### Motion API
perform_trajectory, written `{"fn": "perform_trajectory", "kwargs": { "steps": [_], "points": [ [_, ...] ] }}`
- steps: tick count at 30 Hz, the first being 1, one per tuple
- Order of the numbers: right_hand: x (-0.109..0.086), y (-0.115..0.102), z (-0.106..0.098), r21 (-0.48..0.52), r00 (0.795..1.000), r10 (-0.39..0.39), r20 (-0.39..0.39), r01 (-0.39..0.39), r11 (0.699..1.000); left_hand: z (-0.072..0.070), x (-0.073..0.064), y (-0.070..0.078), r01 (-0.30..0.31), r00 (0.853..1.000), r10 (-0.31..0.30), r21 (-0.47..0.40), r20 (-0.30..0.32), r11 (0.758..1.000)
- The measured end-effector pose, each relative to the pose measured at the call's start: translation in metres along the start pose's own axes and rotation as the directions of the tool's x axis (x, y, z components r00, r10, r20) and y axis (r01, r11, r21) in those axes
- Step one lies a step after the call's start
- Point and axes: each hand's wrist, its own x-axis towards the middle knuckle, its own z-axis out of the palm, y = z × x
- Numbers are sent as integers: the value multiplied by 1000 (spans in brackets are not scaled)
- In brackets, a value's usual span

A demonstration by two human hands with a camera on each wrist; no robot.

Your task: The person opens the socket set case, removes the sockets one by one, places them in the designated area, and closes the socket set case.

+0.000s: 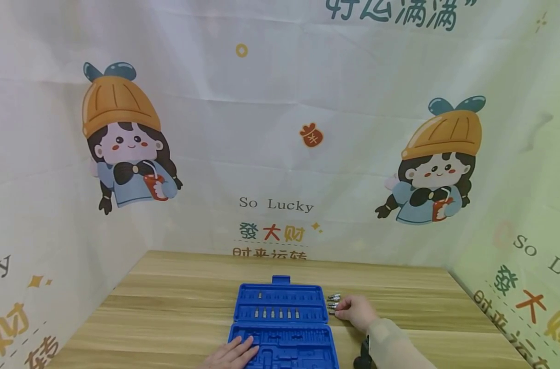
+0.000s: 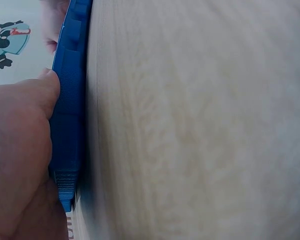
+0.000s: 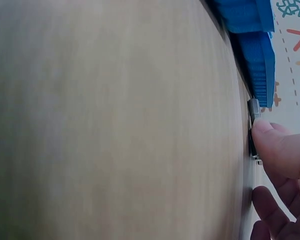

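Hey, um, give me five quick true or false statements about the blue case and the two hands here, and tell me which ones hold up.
1. The blue case lies open on the table. True.
2. The left hand is raised clear of the case. False: its fingers rest on the case's near half.
3. Loose metal pieces lie to the right of the case. True.
4. The far half's upper row is full of pieces. False: just one piece shows there, with six pieces in the row below.
5. The right hand is at the loose metal pieces. True.
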Motion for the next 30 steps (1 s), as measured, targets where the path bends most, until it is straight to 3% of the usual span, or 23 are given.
{"fn": "perform_trajectory", "kwargs": {
  "steps": [8, 13, 18, 24, 30],
  "points": [
    [3, -1, 1, -27, 1000, 22, -19, -22, 999, -3, 0, -1, 3, 999, -1, -33, 47, 999],
    [3, -3, 1, 11, 999, 13, -37, -13, 1000, -3, 0, 0, 13, 999, -10, -57, 43, 998],
    [7, -7, -2, 69, 998, 57, -18, -56, 996, -3, 0, -2, -23, 999, 23, -28, 30, 999],
    [14, -35, -4, 90, 999, 51, 12, -52, 995, -1, -1, -3, -27, 1000, 26, -6, -4, 1000],
    [26, -66, 11, 131, 999, 46, 25, -49, 990, -6, 1, -4, 19, 994, -11, -76, 106, 997]
  ]
}}
